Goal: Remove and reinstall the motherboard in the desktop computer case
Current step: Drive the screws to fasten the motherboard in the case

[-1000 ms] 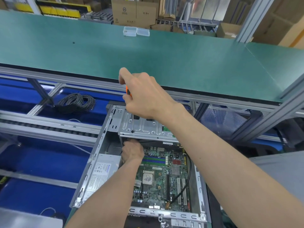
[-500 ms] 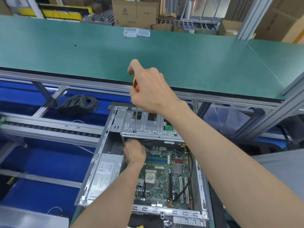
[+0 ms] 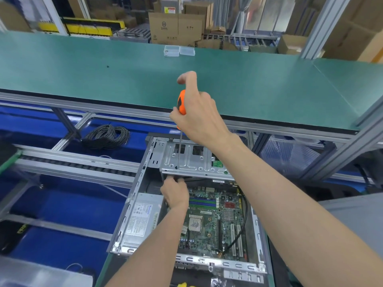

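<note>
Grasping the orange screwdriver (image 3: 182, 102) in the right hand (image 3: 199, 112), with lower fingers curled round the handle and one finger lifted free above it. Passing the thin shaft down through a hole in the metal drive cage (image 3: 192, 160); tip hidden below, so impossible to say whether seated in a screw. Reaching with the left hand (image 3: 175, 193) under the front edge of that cage, at the upper left corner of the motherboard (image 3: 213, 220); fingers out of sight there, so cannot tell whether grasping something or only touching. Motherboard lying flat inside the open case (image 3: 132, 204), beside the power supply (image 3: 143, 214), with a black cable (image 3: 245, 212) curving along its right side.

Possible trouble from here:
- Slipping of the tip off the screw head, because of working blind through the hole; then scratching the board or hitting the left hand just below.
- Dropping a loosened screw onto the board, hard to find again under the cage.
- Weak hold on the handle with one finger raised, so tilting of the long shaft.
- Catching the black cable when lifting the board later, if left connected.

Compared with one second ago: right hand higher, much more of the orange handle uncovered, one finger now lifted. Left hand remaining at the same corner. Green bench (image 3: 124, 79) and clear plastic box (image 3: 172, 51) as before.
</note>
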`<state>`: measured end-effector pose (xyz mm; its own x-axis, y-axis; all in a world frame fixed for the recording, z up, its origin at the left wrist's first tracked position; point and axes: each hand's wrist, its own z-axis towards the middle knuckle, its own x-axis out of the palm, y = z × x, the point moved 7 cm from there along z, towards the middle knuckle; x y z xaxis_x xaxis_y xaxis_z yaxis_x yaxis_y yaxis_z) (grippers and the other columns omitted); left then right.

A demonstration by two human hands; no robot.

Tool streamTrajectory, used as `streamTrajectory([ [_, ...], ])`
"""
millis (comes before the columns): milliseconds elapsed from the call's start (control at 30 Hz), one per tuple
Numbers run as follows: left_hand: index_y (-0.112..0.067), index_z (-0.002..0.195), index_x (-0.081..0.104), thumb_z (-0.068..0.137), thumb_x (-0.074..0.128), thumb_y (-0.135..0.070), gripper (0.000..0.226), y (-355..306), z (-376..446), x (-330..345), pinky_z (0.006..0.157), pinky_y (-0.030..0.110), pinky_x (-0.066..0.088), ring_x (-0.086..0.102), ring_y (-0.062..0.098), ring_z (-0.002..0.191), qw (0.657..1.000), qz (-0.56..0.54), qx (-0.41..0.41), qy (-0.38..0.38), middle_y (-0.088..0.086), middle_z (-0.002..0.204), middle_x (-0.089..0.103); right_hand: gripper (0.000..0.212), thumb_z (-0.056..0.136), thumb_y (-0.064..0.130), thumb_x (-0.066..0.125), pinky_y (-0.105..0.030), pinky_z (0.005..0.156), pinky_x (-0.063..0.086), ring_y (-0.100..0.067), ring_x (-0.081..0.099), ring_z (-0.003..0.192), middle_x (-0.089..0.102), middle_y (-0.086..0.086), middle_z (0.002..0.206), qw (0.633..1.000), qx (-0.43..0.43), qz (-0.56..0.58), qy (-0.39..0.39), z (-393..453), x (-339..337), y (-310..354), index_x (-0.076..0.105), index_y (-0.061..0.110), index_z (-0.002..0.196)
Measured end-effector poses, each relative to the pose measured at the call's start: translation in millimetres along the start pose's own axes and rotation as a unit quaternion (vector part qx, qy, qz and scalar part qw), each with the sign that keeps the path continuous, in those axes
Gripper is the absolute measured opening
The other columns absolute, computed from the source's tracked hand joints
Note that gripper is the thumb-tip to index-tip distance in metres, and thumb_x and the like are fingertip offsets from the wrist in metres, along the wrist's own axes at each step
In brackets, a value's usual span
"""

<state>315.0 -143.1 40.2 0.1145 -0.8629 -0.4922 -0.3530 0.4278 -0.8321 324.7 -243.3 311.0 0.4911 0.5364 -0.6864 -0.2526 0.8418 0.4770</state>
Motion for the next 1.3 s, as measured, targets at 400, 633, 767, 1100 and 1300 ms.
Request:
streamTrajectory([
  [400, 0.010, 0.066, 0.063, 0.088, 0.056, 0.006, 0.024, -11, 7, -6, 0.045, 0.022, 0.033, 0.046, 0.022, 0.051, 0.995, 0.026, 0.099, -0.006, 0.016, 0.063, 0.058, 0.022, 0.095, 0.018, 0.061, -0.039, 0.068, 0.043, -0.026, 0.053, 0.075, 0.058, -0.010, 0.081, 0.977, 0.187, 0.045, 0.089, -71, 100, -67, 0.056, 0.008, 0.075],
  [633, -0.011, 0.048, 0.044, 0.088, 0.051, 0.006, 0.043, -11, 6, -4, 0.046, 0.019, 0.029, 0.031, 0.013, 0.047, 0.994, 0.053, 0.090, 0.027, -0.001, 0.048, 0.043, 0.027, 0.105, 0.011, 0.046, -0.047, 0.070, 0.048, -0.030, 0.055, 0.074, 0.052, -0.007, 0.081, 0.982, 0.134, 0.037, 0.126, -96, 126, -62, 0.045, 0.014, 0.079],
  [767, -0.015, 0.067, 0.063, 0.087, 0.046, 0.002, 0.031, 4, -4, 0, 0.061, 0.029, 0.041, 0.053, 0.018, 0.064, 0.997, -0.037, -0.009, 0.070, 0.005, 0.073, 0.064, 0.022, 0.105, 0.012, 0.047, -0.043, 0.061, 0.046, -0.028, 0.055, 0.065, 0.053, -0.002, 0.077, 0.996, 0.067, 0.009, 0.061, -72, 89, -38, 0.049, 0.012, 0.083],
  [1100, -0.016, 0.049, 0.044, 0.064, 0.035, 0.004, 0.026, -19, -50, -13, 0.037, 0.022, 0.020, 0.019, 0.012, 0.041, 0.888, -0.359, -0.123, 0.260, -0.001, 0.050, 0.030, 0.023, 0.102, 0.008, 0.048, -0.051, 0.068, 0.050, -0.036, 0.059, 0.068, 0.063, -0.017, 0.072, 0.981, 0.166, 0.030, 0.091, -152, 46, -78, 0.058, -0.003, 0.085],
  [1300, -0.015, 0.046, 0.042, 0.076, 0.034, -0.007, 0.033, -42, -43, -19, 0.038, 0.017, 0.012, 0.015, 0.010, 0.038, 0.827, -0.412, -0.097, 0.371, -0.003, 0.044, 0.027, 0.018, 0.101, 0.012, 0.052, -0.048, 0.071, 0.052, -0.031, 0.063, 0.072, 0.066, -0.012, 0.075, 0.969, 0.214, 0.035, 0.115, -190, 58, -98, 0.062, 0.003, 0.088],
])
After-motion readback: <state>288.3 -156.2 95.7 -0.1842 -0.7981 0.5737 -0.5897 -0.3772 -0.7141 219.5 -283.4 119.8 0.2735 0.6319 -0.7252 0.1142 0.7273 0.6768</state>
